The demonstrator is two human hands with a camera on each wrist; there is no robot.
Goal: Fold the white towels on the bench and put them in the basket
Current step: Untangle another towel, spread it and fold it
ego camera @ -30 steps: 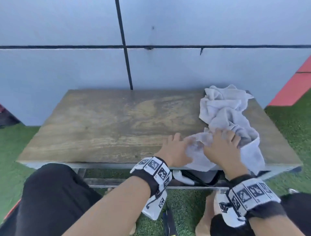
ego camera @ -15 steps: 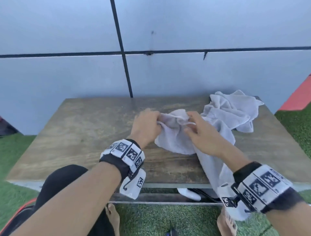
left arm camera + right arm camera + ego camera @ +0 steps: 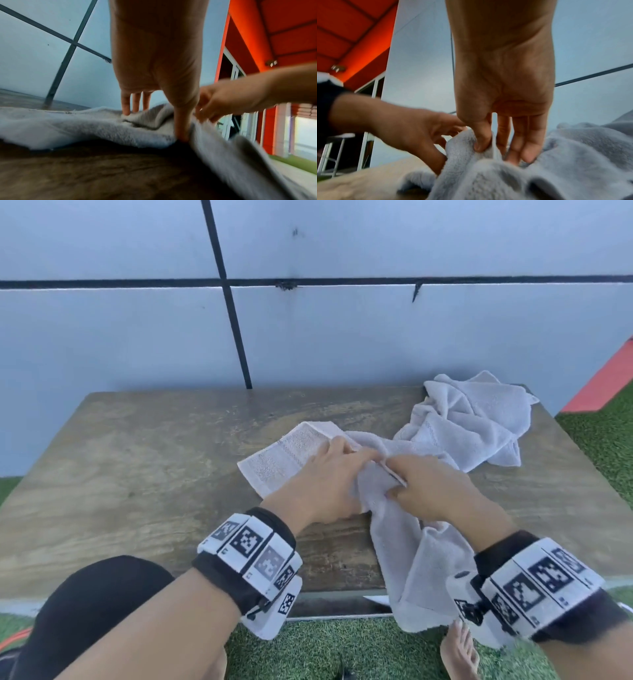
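Observation:
A white towel (image 3: 284,460) lies across the wooden bench (image 3: 137,474), with one end flat at the left and the other end hanging over the front edge. My left hand (image 3: 325,484) rests on it; in the left wrist view its straight fingers (image 3: 125,112) and thumb press down on the towel (image 3: 68,125). Just to the right, my right hand (image 3: 424,487) holds the same towel. Its thumb and forefinger (image 3: 481,146) pinch a raised edge of the cloth (image 3: 488,180). A second white towel (image 3: 472,422) lies crumpled at the back right. No basket is in view.
A grey panelled wall (image 3: 342,337) stands right behind the bench. The bench's left half is bare wood. Green turf (image 3: 325,645) lies in front, with my black-clad knee (image 3: 89,604) at the lower left and a bare foot (image 3: 459,652) at the lower right.
The towel was pulled away from the crumpled pile toward the bench's middle. Its left end, bunched between both hands half a second ago, now lies flat under my left hand.

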